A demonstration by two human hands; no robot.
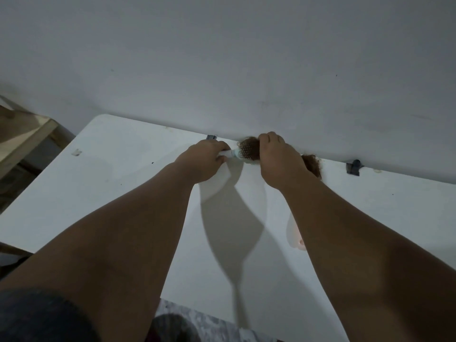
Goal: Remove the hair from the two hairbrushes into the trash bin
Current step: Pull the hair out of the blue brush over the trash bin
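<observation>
Table [118,183] surface is stretching out white beneath both forearms, with its far edge running just beyond the knuckles, against the wall. Held above that far edge, 1 hairbrush [243,152] is lying crosswise between the hands: the left hand [204,160] is wrapping closed around its pale handle, and the right hand [276,159] is curling over the head, fingers closing on the brown hair [246,141] matted into the bristles. More brown hair is showing just beyond the right wrist, though whether it is loose or on a 2nd brush is unclear. A pinkish object [297,233] is peeking out under the right forearm, too hidden to identify. The brush is probably light and rigid, so the handle is offering the firm hold; the hair is likely soft, tangled and clingy, best pinched near the bristle roots and peeled off in 1 clump. No trash bin is showing near either hand.
</observation>
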